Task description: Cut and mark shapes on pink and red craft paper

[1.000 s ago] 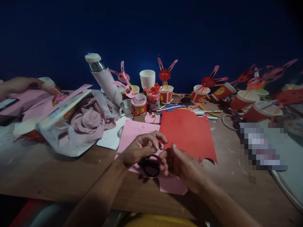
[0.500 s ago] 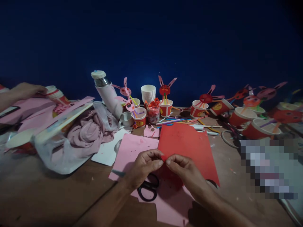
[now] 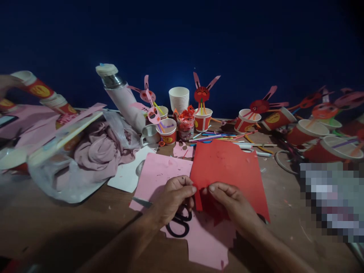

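One wide wooden table [image 3: 71, 223] is filling the lower frame and carrying clutter: a plastic bag [image 3: 85, 167] of pink cloth at centre left, a tilted flask [image 3: 121, 96] behind it, and rows of red paper cups [image 3: 203, 118] along the back edge. In the centre the red sheet [image 3: 230, 167] is lying partly over a pink sheet [image 3: 160, 172], its near edge lifting off the table. The left hand [image 3: 173, 197] and right hand [image 3: 233, 203] are meeting at that sheet's lower left edge, each thumb and forefinger closing on the paper in a tight pinch. Judging by the ragged lower edge, keeping both pinches close together and the paper taut would be giving a cleaner line. Black scissors [image 3: 178, 227] are lying on the pink sheet, partly under the left hand.
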A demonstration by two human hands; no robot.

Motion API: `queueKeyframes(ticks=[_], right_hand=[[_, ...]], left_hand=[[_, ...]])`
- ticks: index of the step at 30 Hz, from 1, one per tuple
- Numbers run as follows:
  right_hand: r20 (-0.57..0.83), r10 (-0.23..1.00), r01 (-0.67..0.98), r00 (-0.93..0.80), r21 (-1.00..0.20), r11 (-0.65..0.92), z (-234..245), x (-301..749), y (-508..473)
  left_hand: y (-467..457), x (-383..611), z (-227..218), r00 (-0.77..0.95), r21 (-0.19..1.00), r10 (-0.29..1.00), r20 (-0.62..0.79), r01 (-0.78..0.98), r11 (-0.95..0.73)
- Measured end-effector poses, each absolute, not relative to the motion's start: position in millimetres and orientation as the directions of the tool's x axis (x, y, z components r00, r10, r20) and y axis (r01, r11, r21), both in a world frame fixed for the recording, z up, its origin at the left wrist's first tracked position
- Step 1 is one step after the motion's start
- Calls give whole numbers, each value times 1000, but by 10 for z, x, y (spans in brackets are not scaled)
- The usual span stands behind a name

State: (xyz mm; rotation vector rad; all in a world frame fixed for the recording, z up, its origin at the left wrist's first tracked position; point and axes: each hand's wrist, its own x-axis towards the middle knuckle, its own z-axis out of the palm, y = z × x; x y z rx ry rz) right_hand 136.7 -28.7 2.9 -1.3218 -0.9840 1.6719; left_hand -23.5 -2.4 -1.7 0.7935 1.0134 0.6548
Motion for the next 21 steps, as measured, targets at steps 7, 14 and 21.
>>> queueKeyframes(ticks=[7,14,21], right_hand=[[-433,879,-117,-199,-880,-460,-31,1347,-295],[-437,856,-129,-277,-866,-484,-54,1341,-316],[-406,877,-156,-255,-878,-452,9,1347,-319]], left_hand=[[-25,-266,-1,379,836,796,-471,-94,540],[-29,-277,38,395,816,795,-461,-162,554],[-16,-279,81,398,786,787,-471,-215,579]])
